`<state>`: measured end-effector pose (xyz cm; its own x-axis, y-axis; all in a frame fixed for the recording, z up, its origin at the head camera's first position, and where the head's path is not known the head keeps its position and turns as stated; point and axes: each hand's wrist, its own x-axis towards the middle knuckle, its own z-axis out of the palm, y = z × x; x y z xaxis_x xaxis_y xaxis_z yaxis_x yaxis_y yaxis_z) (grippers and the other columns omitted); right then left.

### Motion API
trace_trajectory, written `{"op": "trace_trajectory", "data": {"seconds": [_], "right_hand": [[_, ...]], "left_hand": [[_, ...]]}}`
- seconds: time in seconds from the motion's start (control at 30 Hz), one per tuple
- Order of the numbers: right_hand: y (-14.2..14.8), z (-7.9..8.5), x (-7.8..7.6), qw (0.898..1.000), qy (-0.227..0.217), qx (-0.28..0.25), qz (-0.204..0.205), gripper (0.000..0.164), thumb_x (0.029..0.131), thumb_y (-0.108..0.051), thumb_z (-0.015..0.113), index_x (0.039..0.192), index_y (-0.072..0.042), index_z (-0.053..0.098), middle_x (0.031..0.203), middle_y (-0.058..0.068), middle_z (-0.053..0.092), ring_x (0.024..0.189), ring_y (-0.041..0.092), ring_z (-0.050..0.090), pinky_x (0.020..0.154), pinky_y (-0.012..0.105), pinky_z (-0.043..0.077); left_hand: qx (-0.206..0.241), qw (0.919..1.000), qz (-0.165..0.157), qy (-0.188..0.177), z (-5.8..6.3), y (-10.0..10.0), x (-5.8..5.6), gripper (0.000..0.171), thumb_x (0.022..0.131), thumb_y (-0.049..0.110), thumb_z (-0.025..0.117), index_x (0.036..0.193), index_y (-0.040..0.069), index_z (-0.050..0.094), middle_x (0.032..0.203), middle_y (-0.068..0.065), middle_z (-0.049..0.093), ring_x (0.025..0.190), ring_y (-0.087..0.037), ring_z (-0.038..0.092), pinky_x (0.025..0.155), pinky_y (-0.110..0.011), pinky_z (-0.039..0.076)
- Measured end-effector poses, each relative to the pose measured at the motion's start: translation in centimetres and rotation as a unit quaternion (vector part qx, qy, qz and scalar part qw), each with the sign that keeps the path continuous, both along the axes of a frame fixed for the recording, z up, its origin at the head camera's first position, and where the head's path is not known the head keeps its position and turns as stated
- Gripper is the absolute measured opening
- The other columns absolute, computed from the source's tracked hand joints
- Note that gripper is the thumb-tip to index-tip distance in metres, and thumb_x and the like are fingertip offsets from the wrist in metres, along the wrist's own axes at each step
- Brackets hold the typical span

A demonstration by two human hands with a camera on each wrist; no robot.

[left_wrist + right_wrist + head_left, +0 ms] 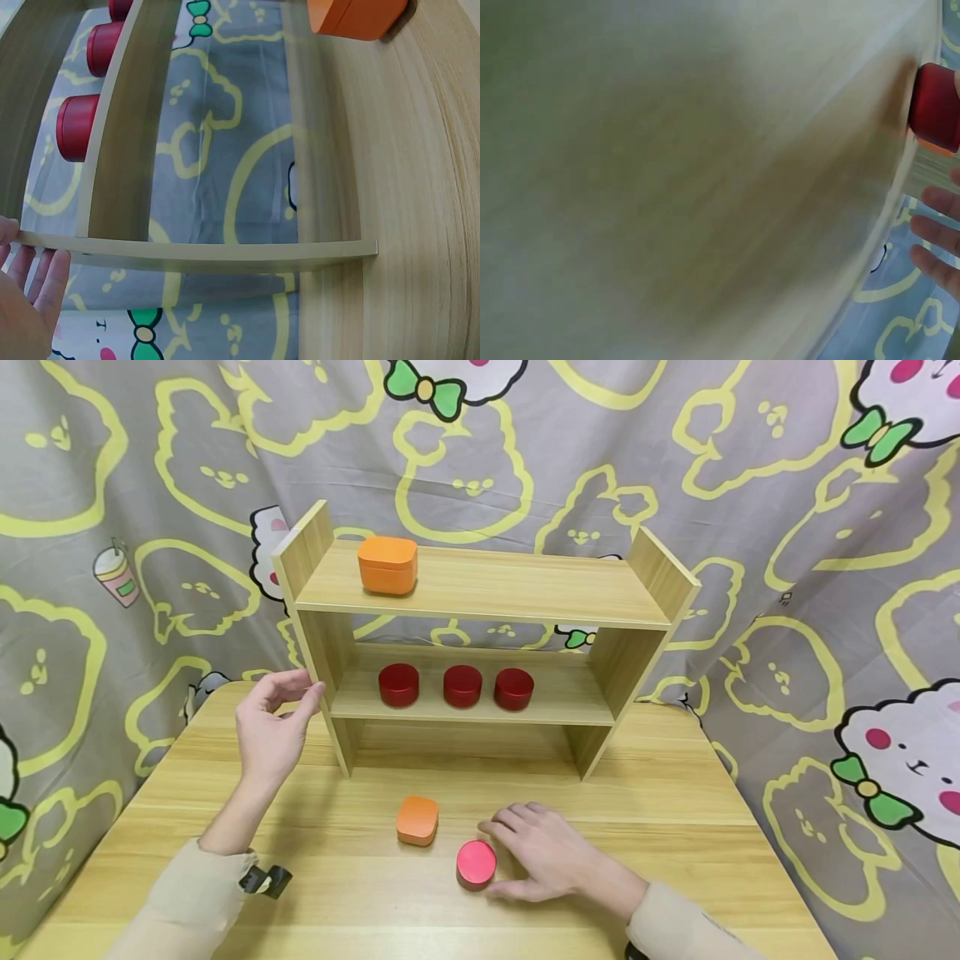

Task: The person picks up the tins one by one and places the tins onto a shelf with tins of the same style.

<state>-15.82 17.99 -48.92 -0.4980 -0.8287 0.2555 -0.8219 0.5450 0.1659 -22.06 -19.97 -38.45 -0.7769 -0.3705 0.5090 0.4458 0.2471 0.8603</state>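
Note:
In the head view my left hand (273, 735) is at the left side panel of a two-tier wooden shelf (480, 585), thumb and fingers on either side of its front edge. The left wrist view shows the fingertips (52, 281) against the panel's outer face. My right hand (543, 856) is low over the table beside a round red tin (476, 864), fingers spread apart and thumb right at the tin's side. Left of that tin lies an orange rounded-square tin (417, 821). At the right edge of the right wrist view, the red tin (935, 106) appears with several extended fingers below it.
Three red tins, the middle one (462, 686) among them, stand in a row on the shelf's lower board. An orange tin (387, 565) sits on the upper board, towards the left. A patterned grey curtain (585, 460) hangs behind the wooden table (660, 827).

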Motion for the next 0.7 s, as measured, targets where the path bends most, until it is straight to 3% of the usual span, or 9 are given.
{"op": "trace_trajectory", "data": {"seconds": [0.7], "right_hand": [[-1.4, -1.3, -1.1, 0.999, -0.041, 0.002, 0.035, 0.063, 0.09, -0.076, 0.063, 0.124, -0.024, 0.065, 0.11, -0.012, 0.068, 0.098, 0.005, 0.065, 0.084, 0.023, 0.057]], "left_hand": [[-0.005, 1.0, 0.001, 0.005, -0.2, -0.2, -0.2, 0.018, 0.093, 0.001, 0.077, 0.108, -0.008, 0.072, 0.09, 0.023, 0.071, 0.078, 0.007, 0.069, 0.065, -0.009, 0.061]]}}
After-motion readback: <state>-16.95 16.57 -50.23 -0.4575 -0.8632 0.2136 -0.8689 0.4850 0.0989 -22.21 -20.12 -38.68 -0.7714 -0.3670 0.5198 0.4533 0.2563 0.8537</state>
